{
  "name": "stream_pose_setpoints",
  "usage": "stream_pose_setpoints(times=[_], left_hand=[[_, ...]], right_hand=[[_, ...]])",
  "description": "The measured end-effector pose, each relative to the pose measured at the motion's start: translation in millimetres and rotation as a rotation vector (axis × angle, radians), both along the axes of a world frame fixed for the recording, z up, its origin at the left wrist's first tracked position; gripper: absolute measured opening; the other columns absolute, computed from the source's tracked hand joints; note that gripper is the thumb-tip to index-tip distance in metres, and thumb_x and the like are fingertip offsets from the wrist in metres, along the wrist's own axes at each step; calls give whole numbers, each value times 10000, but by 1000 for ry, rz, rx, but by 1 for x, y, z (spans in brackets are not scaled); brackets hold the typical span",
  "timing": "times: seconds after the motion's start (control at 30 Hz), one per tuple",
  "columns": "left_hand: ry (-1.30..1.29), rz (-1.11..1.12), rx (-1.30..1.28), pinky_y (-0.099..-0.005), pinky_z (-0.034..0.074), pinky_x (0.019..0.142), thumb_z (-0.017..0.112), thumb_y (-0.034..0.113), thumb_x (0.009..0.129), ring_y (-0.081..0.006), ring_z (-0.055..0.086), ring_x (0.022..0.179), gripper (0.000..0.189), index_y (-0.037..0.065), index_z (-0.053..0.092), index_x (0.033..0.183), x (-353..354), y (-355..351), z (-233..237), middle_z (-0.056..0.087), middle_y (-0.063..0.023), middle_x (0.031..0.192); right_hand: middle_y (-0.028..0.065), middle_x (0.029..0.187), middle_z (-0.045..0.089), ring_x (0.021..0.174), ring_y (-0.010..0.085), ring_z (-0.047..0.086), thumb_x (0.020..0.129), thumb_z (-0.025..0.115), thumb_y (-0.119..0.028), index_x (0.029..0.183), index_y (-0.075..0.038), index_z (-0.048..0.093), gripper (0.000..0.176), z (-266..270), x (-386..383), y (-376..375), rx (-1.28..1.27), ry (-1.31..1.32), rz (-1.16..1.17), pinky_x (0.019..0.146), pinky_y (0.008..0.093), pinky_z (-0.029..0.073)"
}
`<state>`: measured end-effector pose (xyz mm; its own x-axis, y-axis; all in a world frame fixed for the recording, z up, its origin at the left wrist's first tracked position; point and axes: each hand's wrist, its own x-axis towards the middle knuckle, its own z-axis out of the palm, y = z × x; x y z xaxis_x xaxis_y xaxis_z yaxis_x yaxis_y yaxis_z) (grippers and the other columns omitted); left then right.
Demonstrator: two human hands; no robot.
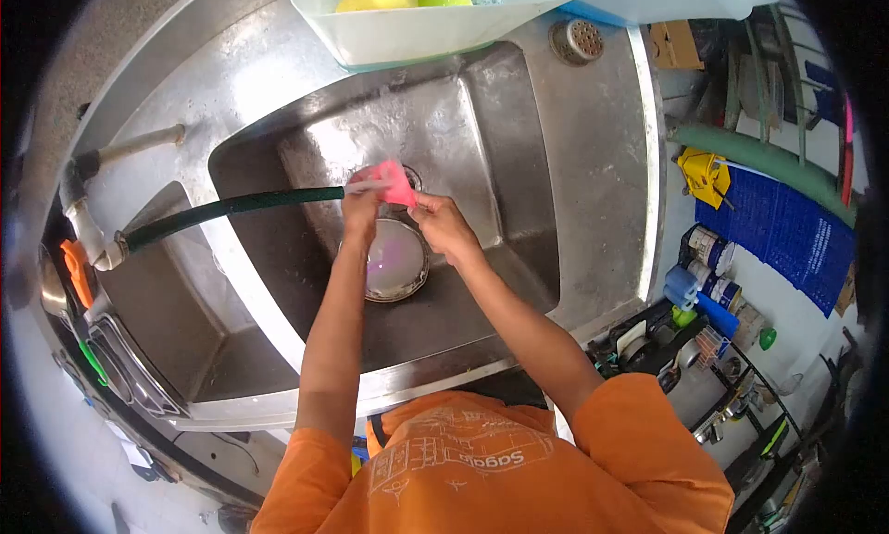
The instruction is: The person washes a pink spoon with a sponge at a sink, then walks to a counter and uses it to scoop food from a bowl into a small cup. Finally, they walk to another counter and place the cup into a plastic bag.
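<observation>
A bright pink, thin-looking item (396,182) is held between my hands over the sink basin; its exact kind I cannot make out. My left hand (361,214) is closed at its left side, right by the end of a dark green hose (250,203). A whitish streak runs from the hose end across those fingers. The fingers of my right hand (444,226) pinch the item's lower right edge. Below both hands, a round metal-rimmed bowl (398,267) with cloudy liquid and a pinkish patch sits in the steel basin (500,201). The drain is partly hidden behind the pink item.
A pale plastic tub (407,38) with yellow and green things stands at the sink's far edge. A perforated metal strainer (576,41) lies on the right-hand counter. Left are a pipe (111,247), a second basin (167,312) and stacked trays (130,372). Dish racks (713,376) stand lower right.
</observation>
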<state>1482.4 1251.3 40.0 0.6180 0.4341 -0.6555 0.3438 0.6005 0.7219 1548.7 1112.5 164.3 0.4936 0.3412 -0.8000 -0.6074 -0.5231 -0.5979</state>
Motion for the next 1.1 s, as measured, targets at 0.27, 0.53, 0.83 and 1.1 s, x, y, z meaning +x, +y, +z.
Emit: stream_pose_setpoints(times=[0.27, 0.53, 0.83, 1.1], left_hand=[[100, 75, 282, -259, 443, 608, 512, 450, 997, -110, 542, 682, 462, 3, 628, 970, -1, -12, 17, 627, -29, 828], [39, 205, -316, -286, 491, 644, 490, 288, 1012, -129, 578, 710, 271, 48, 615, 1010, -12, -11, 27, 626, -32, 831], [289, 119, -222, -195, 257, 453, 435, 238, 1027, -30, 331, 545, 228, 114, 613, 1095, -47, 1, 82, 491, 60, 771], [71, 181, -638, -177, 228, 406, 371, 353, 1055, -31, 336, 514, 342, 78, 572, 1076, -81, -59, 139, 524, 15, 745]], right_hand=[[173, 871, 674, 740, 218, 616, 903, 563, -60, 1329, -97, 564, 428, -27, 3, -11, -36, -313, -24, 706, 348, 493], [221, 1005, 678, 921, 330, 678, 804, 522, 44, 1099, -13, 659, 330, -27, 0, 17, 77, -611, 269, 783, 366, 519], [109, 594, 648, 447, 180, 604, 818, 602, -38, 892, 26, 715, 149, -125, 5, 69, -77, -358, 102, 471, 337, 485], [68, 952, 657, 868, 159, 612, 957, 573, -218, 1050, -36, 640, 215, -7, -17, -11, 286, 514, -301, 726, 305, 498]])
